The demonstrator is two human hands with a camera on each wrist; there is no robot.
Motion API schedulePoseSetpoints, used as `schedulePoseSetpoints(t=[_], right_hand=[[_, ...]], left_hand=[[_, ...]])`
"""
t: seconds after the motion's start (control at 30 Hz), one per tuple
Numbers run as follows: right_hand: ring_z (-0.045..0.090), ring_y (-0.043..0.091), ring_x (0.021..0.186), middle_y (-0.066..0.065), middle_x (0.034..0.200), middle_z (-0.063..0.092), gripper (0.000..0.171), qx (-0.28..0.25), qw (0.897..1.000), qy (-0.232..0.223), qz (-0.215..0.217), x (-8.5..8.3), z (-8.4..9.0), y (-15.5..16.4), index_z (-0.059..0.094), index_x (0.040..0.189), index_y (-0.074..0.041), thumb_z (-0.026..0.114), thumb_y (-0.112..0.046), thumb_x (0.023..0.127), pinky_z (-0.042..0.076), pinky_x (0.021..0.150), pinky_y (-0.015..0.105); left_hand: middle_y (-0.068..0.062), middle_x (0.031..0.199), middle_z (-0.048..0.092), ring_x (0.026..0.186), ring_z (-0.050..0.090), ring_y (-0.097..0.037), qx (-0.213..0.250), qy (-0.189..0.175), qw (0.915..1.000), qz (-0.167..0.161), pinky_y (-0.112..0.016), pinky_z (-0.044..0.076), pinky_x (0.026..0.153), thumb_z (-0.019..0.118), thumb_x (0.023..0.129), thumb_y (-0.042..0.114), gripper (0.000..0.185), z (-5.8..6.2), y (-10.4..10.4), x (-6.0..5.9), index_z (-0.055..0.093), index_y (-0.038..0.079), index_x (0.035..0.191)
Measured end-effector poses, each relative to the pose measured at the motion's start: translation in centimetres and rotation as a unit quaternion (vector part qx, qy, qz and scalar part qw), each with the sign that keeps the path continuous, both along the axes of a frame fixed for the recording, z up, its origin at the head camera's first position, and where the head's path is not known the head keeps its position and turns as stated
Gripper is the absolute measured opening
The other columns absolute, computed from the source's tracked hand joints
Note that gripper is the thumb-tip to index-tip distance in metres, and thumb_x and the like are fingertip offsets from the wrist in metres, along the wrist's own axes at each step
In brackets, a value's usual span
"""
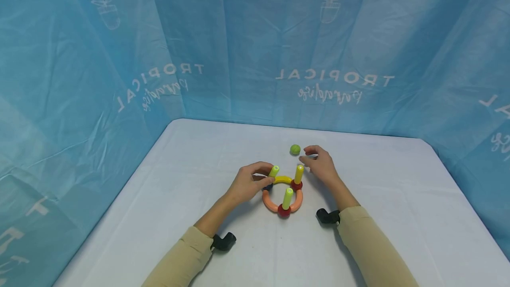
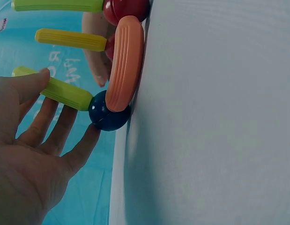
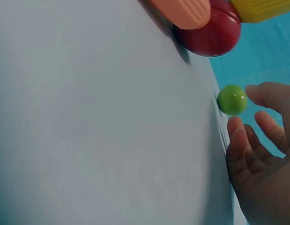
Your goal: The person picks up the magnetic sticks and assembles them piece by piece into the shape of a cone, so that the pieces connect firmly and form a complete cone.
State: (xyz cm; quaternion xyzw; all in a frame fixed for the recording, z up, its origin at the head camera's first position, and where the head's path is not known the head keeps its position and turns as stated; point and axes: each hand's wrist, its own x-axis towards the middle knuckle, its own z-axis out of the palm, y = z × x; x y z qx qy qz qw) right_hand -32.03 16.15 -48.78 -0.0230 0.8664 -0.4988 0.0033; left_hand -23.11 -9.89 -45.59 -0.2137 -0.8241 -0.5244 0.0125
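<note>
A ring of curved orange rods and a curved yellow rod lies on the table, joined by red balls and a dark blue ball. Upright sticks rise from the balls: a lime stick at the front, a yellow stick at the back right, and another lime stick on the blue ball. My left hand pinches that last stick between thumb and fingers, with one fingertip at the blue ball. Fingers parted, my right hand is beside a green ball, holding nothing.
The white-covered table carries the ring near its middle, and the green ball is farther back. Blue printed curtains hang along the back and sides. Black wrist cameras sit at both cuffs.
</note>
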Motion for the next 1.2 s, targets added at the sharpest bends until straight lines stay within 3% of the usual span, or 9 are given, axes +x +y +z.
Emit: schedulePoseSetpoints(t=[0.23,0.33,0.63,0.87,1.03,1.2], right_hand=[[0.053,0.028,0.106,0.011,0.126,0.054,0.052,0.022,0.999,0.009,-0.032,-1.3,0.0,-1.7,0.051,0.13,-0.011,0.071,-0.032,0.086,0.047,0.088,0.044],[0.052,0.03,0.11,0.012,0.128,0.053,0.056,0.03,0.999,0.011,-0.034,-1.5,0.1,-2.1,0.049,0.134,-0.011,0.072,-0.031,0.086,0.045,0.091,0.046],[0.039,0.031,0.13,0.01,0.136,0.05,0.052,0.099,0.994,0.046,0.005,-1.8,0.1,-2.6,0.054,0.134,-0.019,0.073,-0.025,0.086,0.029,0.105,0.054],[0.053,0.029,0.11,0.013,0.122,0.058,0.042,0.09,0.995,0.045,0.001,-1.4,0.2,-2.5,0.057,0.128,-0.014,0.07,-0.02,0.089,0.044,0.092,0.048],[0.054,0.027,0.106,0.011,0.123,0.058,0.045,0.057,0.998,0.018,-0.003,-1.1,0.9,-2.0,0.057,0.128,-0.012,0.07,-0.028,0.088,0.048,0.085,0.043],[0.057,0.024,0.098,0.006,0.122,0.059,0.045,0.028,0.999,0.019,0.003,-0.9,1.9,-1.6,0.06,0.126,-0.015,0.07,-0.035,0.088,0.051,0.076,0.038]], left_hand=[[0.007,0.107,0.064,0.099,0.061,-0.009,0.003,0.007,1.0,-0.004,-0.027,0.051,0.084,0.07,0.089,0.02,0.028,-0.5,0.0,-0.3,0.064,0.019,0.117],[0.007,0.107,0.065,0.099,0.061,-0.011,0.008,0.006,0.9999,-0.009,-0.029,0.051,0.084,0.071,0.089,0.019,0.028,-0.5,0.1,-0.3,0.064,0.018,0.116],[0.008,0.107,0.065,0.098,0.062,-0.009,0.0,0.007,1.0,0.0,-0.027,0.051,0.083,0.072,0.088,0.018,0.029,-0.2,0.0,-0.2,0.065,0.019,0.115],[0.008,0.108,0.065,0.099,0.062,-0.01,0.001,0.004,1.0,-0.002,-0.028,0.051,0.084,0.072,0.088,0.019,0.029,-0.4,0.1,-0.2,0.065,0.02,0.116],[0.008,0.108,0.065,0.099,0.062,-0.011,0.004,0.005,1.0,-0.006,-0.029,0.051,0.084,0.072,0.088,0.019,0.029,-0.5,0.0,-0.3,0.065,0.02,0.116],[0.008,0.107,0.065,0.097,0.062,-0.01,0.005,0.01,0.9999,-0.006,-0.029,0.051,0.083,0.072,0.088,0.019,0.028,-0.5,0.0,-0.2,0.065,0.02,0.115]])
